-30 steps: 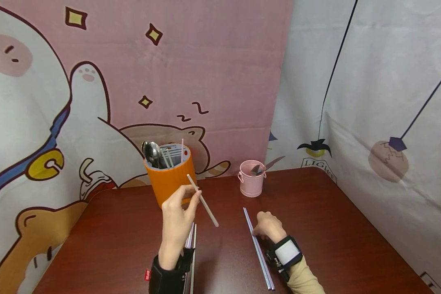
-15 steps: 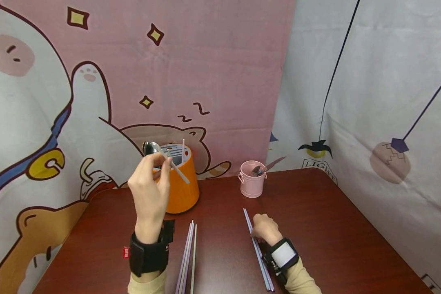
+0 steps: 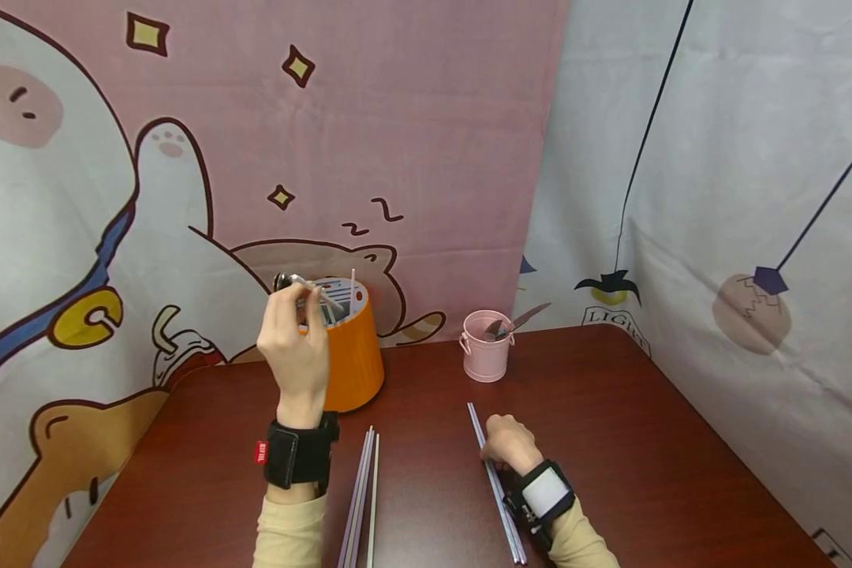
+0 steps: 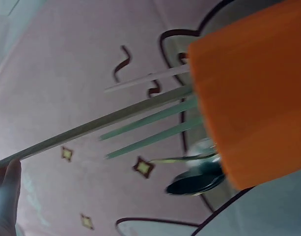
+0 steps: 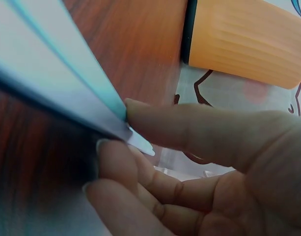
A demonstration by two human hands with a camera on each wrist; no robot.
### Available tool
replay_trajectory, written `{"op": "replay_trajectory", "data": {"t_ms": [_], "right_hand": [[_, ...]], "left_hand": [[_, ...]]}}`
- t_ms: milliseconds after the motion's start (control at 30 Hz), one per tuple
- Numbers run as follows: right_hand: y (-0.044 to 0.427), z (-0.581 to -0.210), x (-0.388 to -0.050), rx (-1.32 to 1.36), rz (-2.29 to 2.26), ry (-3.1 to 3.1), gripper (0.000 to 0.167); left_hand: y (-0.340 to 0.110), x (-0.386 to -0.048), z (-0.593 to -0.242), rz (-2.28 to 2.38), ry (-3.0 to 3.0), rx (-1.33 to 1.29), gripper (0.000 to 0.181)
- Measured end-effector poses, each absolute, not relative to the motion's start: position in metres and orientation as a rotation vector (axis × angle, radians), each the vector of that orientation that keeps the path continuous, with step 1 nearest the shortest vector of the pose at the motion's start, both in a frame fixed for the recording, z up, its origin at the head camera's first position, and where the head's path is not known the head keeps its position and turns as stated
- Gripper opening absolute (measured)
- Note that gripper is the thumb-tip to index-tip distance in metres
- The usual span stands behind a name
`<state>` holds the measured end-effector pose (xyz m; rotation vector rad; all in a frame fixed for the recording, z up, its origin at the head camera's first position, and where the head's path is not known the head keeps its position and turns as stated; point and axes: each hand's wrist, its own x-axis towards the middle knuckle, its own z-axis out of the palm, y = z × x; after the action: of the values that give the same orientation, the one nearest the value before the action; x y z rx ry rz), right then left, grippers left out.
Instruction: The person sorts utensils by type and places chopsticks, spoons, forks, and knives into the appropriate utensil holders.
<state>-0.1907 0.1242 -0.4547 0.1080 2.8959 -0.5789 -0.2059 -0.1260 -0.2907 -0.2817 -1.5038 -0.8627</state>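
Note:
The left hand (image 3: 294, 355) is raised at the near left of the orange holder (image 3: 355, 359), pinching a pale stick (image 3: 330, 300) by one end. In the left wrist view the stick (image 4: 96, 125) slants to the rim of the orange holder (image 4: 253, 98), beside two green sticks (image 4: 150, 118), a thin pink one and a spoon (image 4: 197, 183). The right hand (image 3: 511, 443) rests low over the table and pinches a pair of bluish sticks (image 3: 500, 505); in the right wrist view its thumb and fingers lie on either side of the sticks (image 5: 67, 64).
Several purple and pale sticks (image 3: 358, 497) lie on the dark red table (image 3: 426, 473) right of the left forearm. A small pink bucket (image 3: 486, 359) with utensils stands at the back. A patterned cloth (image 3: 426, 118) hangs behind the table.
The left hand has moved left and up from above the table to the orange holder, carrying the pale stick. The right hand has barely shifted on the bluish sticks.

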Motion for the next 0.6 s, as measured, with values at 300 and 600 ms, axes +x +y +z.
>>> {"op": "replay_trajectory", "data": {"t_ms": [300, 600], "right_hand": [[0.125, -0.454, -0.189, 0.075, -0.601, 2.902, 0.024], [0.125, -0.453, -0.187, 0.060, -0.615, 2.916, 0.024]], "left_hand": [[-0.132, -0.233, -0.317, -0.821, -1.642, -0.235, 0.015], [-0.131, -0.248, -0.330, -0.841, -1.732, -0.176, 0.014]]}}
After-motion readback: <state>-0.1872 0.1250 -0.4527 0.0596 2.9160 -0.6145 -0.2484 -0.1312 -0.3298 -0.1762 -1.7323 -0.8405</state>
